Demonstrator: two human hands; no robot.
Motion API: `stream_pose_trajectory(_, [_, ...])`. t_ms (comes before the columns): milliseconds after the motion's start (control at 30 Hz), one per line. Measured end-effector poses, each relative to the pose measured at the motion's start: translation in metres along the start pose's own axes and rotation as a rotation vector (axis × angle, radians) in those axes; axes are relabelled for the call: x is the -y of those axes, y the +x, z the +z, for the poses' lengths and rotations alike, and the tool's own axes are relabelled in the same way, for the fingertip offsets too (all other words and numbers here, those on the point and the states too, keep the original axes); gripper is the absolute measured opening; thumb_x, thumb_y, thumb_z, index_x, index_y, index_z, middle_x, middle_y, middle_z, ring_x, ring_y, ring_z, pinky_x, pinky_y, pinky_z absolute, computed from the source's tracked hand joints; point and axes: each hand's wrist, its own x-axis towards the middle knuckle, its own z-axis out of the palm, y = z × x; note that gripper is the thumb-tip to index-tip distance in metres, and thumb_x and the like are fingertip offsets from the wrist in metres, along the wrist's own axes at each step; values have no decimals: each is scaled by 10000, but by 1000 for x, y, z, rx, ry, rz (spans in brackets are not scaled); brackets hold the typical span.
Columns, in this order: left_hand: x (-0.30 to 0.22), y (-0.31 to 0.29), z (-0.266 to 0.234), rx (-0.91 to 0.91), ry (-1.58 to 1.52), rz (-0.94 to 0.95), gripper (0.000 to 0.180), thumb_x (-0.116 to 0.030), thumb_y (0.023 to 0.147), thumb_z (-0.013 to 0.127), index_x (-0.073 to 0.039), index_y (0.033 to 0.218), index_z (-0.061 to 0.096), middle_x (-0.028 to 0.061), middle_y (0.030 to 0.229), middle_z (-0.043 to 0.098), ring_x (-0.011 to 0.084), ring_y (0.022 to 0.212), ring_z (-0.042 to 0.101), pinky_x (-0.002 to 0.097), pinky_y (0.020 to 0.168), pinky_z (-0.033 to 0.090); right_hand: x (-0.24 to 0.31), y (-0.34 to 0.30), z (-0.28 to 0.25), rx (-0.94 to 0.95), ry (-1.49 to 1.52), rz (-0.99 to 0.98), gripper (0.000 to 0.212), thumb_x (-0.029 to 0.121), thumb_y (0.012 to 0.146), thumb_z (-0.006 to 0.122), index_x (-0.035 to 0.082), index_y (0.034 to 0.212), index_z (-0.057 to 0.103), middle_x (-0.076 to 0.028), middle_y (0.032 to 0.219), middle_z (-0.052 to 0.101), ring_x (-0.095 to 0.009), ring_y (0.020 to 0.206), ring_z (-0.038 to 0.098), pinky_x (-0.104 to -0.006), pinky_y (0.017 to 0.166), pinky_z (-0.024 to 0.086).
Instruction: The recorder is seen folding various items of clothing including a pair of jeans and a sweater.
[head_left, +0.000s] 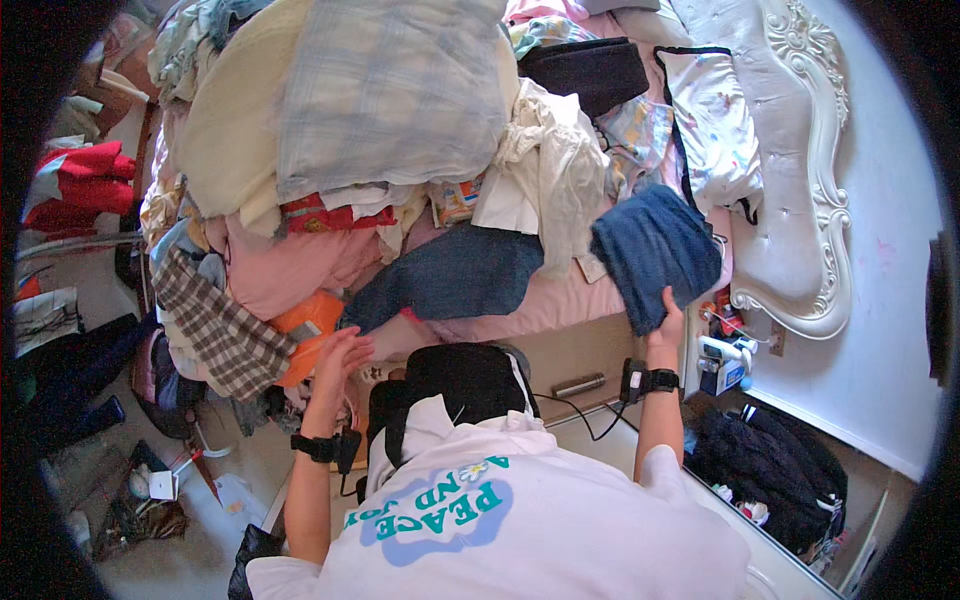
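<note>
At the bed's near edge, right side: right hand has its grip clamped on the near edge of a folded blue denim piece, thumb on top. That denim sits over the near-right part of the bed, left of the carved white headboard.

Left hand: grip apart, fingers extended, just near of the left end of a second blue denim piece. Contact there is hard to call from this angle. Orange item just beyond that hand; brown checked cloth to its left.

Second denim lies along the near edge, mid-bed. White garment hangs between the two denims, on the far side. Patterned white cloth far of the folded one, by the headboard.

Farther back: grey plaid blanket over a heap, cream blanket at its left, black folded garment at its right.

Black strapped device on each wrist. Black clothing pile on the floor, near right.
</note>
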Motion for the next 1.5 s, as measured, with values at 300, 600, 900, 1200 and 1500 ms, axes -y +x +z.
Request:
stream_pose_trajectory(300, [-3, -4, 7, -28, 40, 11, 281, -186, 898, 508, 4, 1103, 528, 116, 979, 631, 188, 891, 619, 288, 801, 488, -39, 104, -76, -227, -664, 432, 207, 127, 852, 559, 43, 1041, 544, -104, 932, 624, -205, 749, 617, -360, 659, 548])
stream_pose_trajectory(600, [30, -48, -32, -191, -27, 51, 296, -212, 904, 517, -13, 1123, 534, 110, 1010, 628, 192, 918, 615, 305, 810, 483, -163, -2, 141, 450, -1387, 487, 658, 422, 727, 716, 1, 1186, 503, -142, 1022, 611, -256, 850, 625, -357, 650, 547])
stream_pose_trajectory(900, [69, -77, -52, -320, -139, 33, 289, -209, 900, 530, -12, 1110, 549, 110, 1013, 634, 189, 914, 623, 294, 790, 496, -163, -10, 130, 425, -1175, 263, 318, 287, 803, 665, 53, 943, 502, -41, 757, 565, -137, 536, 524, -250, 397, 387])
stream_pose_trajectory(1200, [44, -78, -6, 101, 17, 24, 496, -405, 919, 448, 16, 1169, 522, 149, 1125, 598, 229, 1041, 577, 346, 916, 438, -99, -139, 187, 775, -1166, 162, 282, 269, 827, 638, -2, 846, 561, -53, 679, 580, -143, 450, 507, -276, 369, 386])
stream_pose_trajectory(1500, [-17, -91, 37, 372, -737, 21, 616, -545, 910, 362, -93, 1329, 365, 106, 1305, 464, 285, 1152, 490, 452, 949, 420, -82, -264, 204, 1901, -1119, -400, 403, 313, 827, 619, -19, 666, 458, -234, 536, 487, -423, 540, 521, -457, 486, 411])
